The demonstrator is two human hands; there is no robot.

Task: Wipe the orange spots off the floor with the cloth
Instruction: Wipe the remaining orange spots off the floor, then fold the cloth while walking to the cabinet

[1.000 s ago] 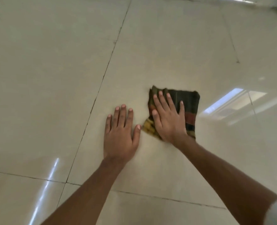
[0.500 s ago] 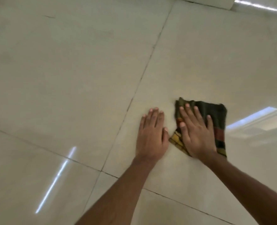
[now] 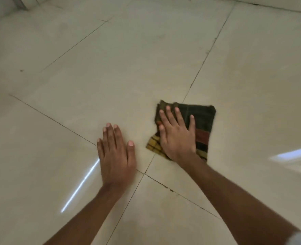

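Observation:
A folded cloth (image 3: 203, 121), dark green with red and yellow checks, lies flat on the cream tiled floor (image 3: 111, 76). My right hand (image 3: 177, 137) presses down on its left half with straight, spread fingers. My left hand (image 3: 115, 154) rests flat on the bare tile to the left of the cloth, fingers together, about a hand's width from it. No orange spots show on the floor around the cloth. Whatever is under the cloth is hidden.
Dark grout lines cross just below my hands, meeting at a corner (image 3: 144, 173). A small dark speck (image 3: 21, 70) lies on the tile at far left. A pale wall base (image 3: 270, 4) runs along the top edge. Bright light streaks reflect off the glossy tiles.
My view has swung left and the hands with the cloth now sit over a grout crossing. The gap between my left hand and the cloth has widened. Both hands stay flat.

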